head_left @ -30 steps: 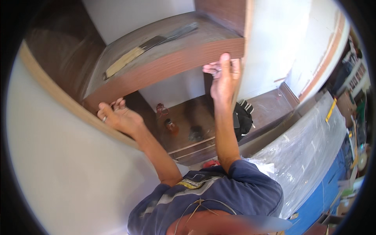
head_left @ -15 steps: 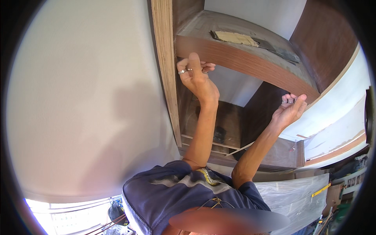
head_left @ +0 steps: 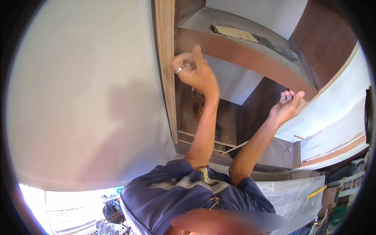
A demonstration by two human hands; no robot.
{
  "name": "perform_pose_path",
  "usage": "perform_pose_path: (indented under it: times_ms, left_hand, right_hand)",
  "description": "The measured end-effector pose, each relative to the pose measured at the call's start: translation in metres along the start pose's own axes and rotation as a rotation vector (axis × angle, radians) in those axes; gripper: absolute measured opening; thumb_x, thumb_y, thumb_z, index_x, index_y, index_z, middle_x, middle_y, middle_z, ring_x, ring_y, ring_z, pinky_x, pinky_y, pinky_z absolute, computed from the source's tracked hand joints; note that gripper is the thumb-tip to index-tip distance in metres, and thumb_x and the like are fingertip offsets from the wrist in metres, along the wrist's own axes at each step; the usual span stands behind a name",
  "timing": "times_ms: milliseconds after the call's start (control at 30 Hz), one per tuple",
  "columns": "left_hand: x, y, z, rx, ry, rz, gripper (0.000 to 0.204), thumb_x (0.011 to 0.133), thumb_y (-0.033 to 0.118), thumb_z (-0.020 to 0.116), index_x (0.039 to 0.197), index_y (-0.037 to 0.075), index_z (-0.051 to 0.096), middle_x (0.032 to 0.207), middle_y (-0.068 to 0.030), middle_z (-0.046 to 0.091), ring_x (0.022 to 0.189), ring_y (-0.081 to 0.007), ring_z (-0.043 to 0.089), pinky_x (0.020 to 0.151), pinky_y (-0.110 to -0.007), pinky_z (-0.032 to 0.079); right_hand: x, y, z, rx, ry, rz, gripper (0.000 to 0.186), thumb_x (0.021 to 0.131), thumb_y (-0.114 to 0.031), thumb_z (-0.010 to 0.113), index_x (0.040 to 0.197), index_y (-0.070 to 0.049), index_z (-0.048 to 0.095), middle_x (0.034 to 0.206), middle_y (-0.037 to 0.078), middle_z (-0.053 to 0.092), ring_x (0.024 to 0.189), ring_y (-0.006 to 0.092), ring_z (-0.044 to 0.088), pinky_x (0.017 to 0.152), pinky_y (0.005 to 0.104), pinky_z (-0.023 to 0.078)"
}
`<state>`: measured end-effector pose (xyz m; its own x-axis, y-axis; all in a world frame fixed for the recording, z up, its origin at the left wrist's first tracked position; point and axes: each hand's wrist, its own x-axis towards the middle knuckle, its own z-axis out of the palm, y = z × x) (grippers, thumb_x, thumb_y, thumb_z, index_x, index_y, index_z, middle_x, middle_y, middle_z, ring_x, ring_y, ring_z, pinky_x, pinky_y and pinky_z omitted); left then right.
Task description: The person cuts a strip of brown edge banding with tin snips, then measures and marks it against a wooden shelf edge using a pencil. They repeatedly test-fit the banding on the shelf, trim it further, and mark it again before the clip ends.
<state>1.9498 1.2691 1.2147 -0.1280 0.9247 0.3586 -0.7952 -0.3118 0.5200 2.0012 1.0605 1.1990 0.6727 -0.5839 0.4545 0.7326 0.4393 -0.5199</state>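
A brown wood-grain shelf (head_left: 250,64) spans the cabinet at the height of my raised hands. At its left end, my left hand (head_left: 199,76) is up with the fingers loosely curled and the thumb pointing upward; no object shows in it. It is slightly blurred, beside the bare plywood edge of the upright (head_left: 165,70), and I cannot tell if it touches the wood. My right hand (head_left: 288,109) grips the lower edge near the shelf's right end, thumb in front and fingertips underneath. Rings show on both hands.
A torn tan strip (head_left: 235,33) and dark flat scraps lie on the shelf. Below are a lower compartment (head_left: 227,117) with dark items and thin wooden strips (head_left: 207,143). A plain pale wall (head_left: 86,98) fills the left; a plastic-wrapped panel (head_left: 290,199) stands at lower right.
My left hand has come off the shelf's underside and shifted left toward the upright, its fingers curling more. My right hand stays at the shelf's right end. The view has tilted slightly.
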Motion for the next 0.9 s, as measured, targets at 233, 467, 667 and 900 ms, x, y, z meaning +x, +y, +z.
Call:
perform_pose_path:
  times_ms: [233,467,667,900]
  left_hand:
    - [0.02,0.003,-0.016,0.604,-0.172,0.739,0.017,0.091,-0.002,0.063,0.106,0.001,0.07,0.114,-0.0112,0.062,0.105,-0.0276,0.057,0.088,-0.04,0.047]
    - [-0.015,0.03,-0.028,0.881,-0.565,0.599,0.097,0.086,0.057,0.07,0.144,-0.013,0.037,0.155,-0.0318,0.028,0.145,-0.0471,0.025,0.118,-0.057,0.021]
    - [-0.027,0.038,-0.015,1.029,-0.613,0.483,0.128,0.075,0.058,0.081,0.151,-0.017,0.011,0.16,-0.0383,0.004,0.153,-0.0461,0.0,0.123,-0.057,0.007]
    - [-0.026,0.04,-0.012,1.045,-0.59,0.471,0.134,0.071,0.066,0.08,0.151,-0.017,0.012,0.16,-0.0387,0.008,0.152,-0.047,0.003,0.121,-0.062,0.005]
  right_hand:
    - [-0.004,-0.002,0.004,0.027,-0.01,-0.018,0.028,0.101,-0.032,0.064,0.098,-0.006,0.053,0.073,0.006,0.062,0.058,0.0123,0.06,0.056,0.0246,0.052]
    - [-0.004,-0.001,0.006,0.037,-0.013,-0.027,0.033,0.099,-0.035,0.066,0.096,-0.005,0.052,0.075,0.006,0.06,0.059,0.0131,0.059,0.056,0.0236,0.051]
    - [-0.003,-0.002,0.003,0.058,-0.067,-0.019,0.027,0.1,-0.029,0.066,0.1,-0.006,0.053,0.073,0.005,0.061,0.056,0.0118,0.058,0.052,0.0248,0.05]
    - [0.001,0.001,-0.003,0.141,-0.113,0.009,0.022,0.101,-0.024,0.063,0.104,-0.004,0.054,0.077,0.007,0.062,0.057,0.0126,0.058,0.053,0.0251,0.052]
